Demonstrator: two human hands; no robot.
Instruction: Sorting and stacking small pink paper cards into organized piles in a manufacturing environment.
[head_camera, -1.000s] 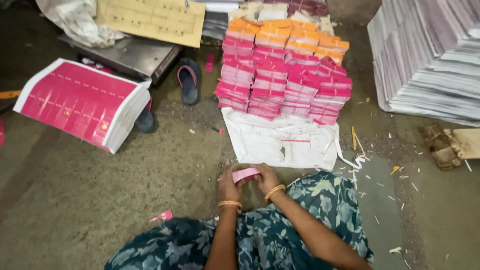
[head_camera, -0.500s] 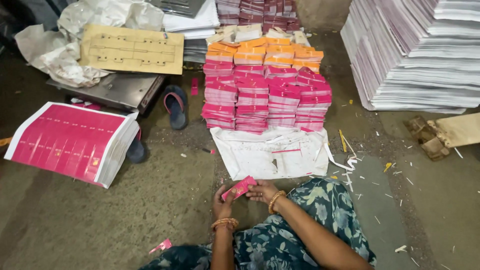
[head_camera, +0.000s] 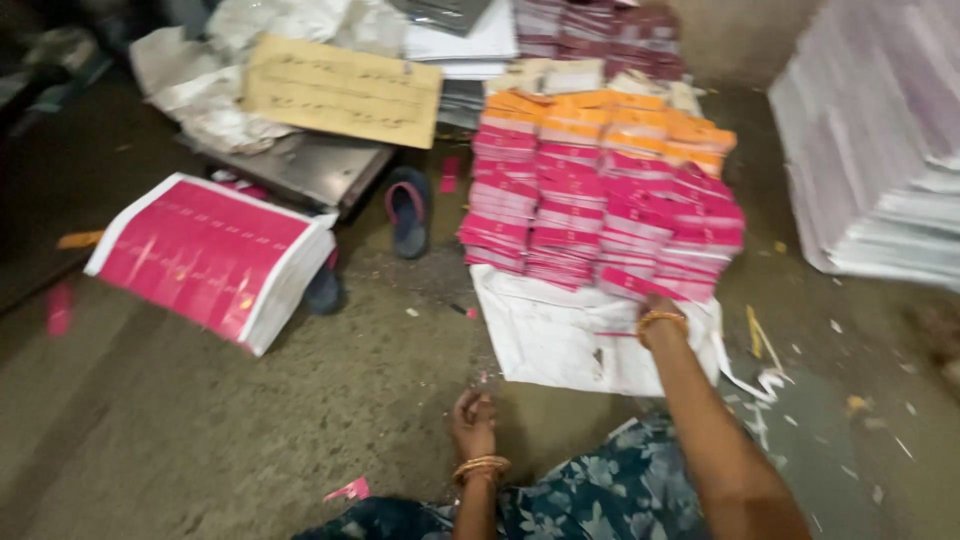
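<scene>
Two bare hands were in view, each with gold bangles at the wrist. The right hand was stretched forward to the near edge of the big block of stacked pink paper bundles, touching a thin pink paper bundle at the front row. Blur hid the fingers — I couldn't tell how far they were spread or whether they actually gripped it. The left hand sat low on the bare grey concrete floor, close to the body, fingers loosely curled, nothing visibly in it.

The pink stacks stood in several rows, with orange-topped paper bundles behind them and darker bundles further back. The front row sat at the far edge of a white woven sack laid flat on the floor, and the right forearm crossed over that sack.

To the left, well apart from both hands, was a thick stack of large pink-printed sheets with white edges, lying tilted. A dark sandal with a pink strap lay between that stack and the pink bundles. Behind it was a flat brown cardboard sheet resting on a low metal surface. At the right edge stood a tall pile of white paper sheets. A small pink paper scrap lay on the floor near the left wrist — just beside the blue floral fabric over the person's lap.
</scene>
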